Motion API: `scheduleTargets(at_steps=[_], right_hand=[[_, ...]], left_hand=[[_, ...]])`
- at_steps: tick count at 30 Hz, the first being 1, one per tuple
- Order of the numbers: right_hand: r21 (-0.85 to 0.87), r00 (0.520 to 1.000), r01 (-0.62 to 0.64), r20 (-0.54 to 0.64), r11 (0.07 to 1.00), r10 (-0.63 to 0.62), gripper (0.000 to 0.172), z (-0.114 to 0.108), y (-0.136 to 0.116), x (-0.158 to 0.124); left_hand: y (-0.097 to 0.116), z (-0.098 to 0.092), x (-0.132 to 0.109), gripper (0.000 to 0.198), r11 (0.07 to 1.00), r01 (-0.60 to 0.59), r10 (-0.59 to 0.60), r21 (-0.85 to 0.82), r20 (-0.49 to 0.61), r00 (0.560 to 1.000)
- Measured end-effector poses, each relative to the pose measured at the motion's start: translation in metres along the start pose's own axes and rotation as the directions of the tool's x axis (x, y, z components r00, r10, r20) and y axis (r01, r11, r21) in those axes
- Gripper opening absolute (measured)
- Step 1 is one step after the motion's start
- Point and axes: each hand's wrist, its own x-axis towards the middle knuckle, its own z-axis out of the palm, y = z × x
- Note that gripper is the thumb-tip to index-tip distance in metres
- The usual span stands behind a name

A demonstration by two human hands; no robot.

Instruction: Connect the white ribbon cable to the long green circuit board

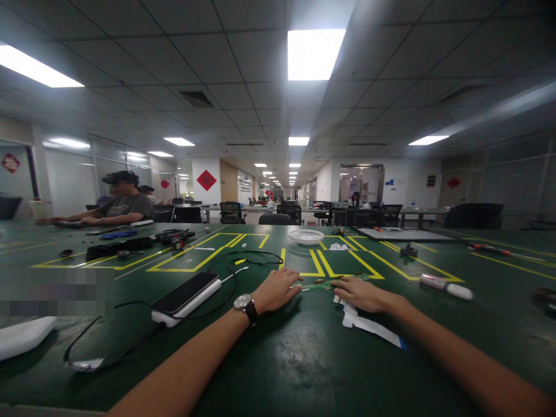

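A thin green circuit board (319, 285) lies low over the table, spanning the gap between my two hands. At its left end my left hand (277, 288), with a watch on the wrist, has its fingers bent and the thumb against the board. My right hand (362, 293) has its fingers closed on the board's right part, covering some of it. Under and beside that hand lies a white flat strip (373, 328) with a blue end, perhaps a ribbon cable. What the undersides of my fingers touch is hidden.
Left on the green table (269, 370) are a phone (186, 294) on a white block and black cables. A white basket (306, 237) stands ahead, and a pink-and-white item (432, 281) lies right. Tools lie farther off; a person (124, 202) sits at the far left.
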Motion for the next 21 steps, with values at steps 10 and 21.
scheduleTargets(at_steps=[10,21], right_hand=[[0.098,0.977,0.214,-0.040,0.972,-0.211,0.044,-0.005,-0.035,-0.006],[0.201,0.942,0.334,-0.103,0.921,-0.319,0.022,-0.001,-0.062,-0.007]], left_hand=[[-0.001,0.002,0.002,0.035,0.991,0.036,-0.037,-0.130,-0.006,0.999],[0.000,0.008,0.002,0.034,0.992,-0.043,0.050,-0.115,0.059,0.997]])
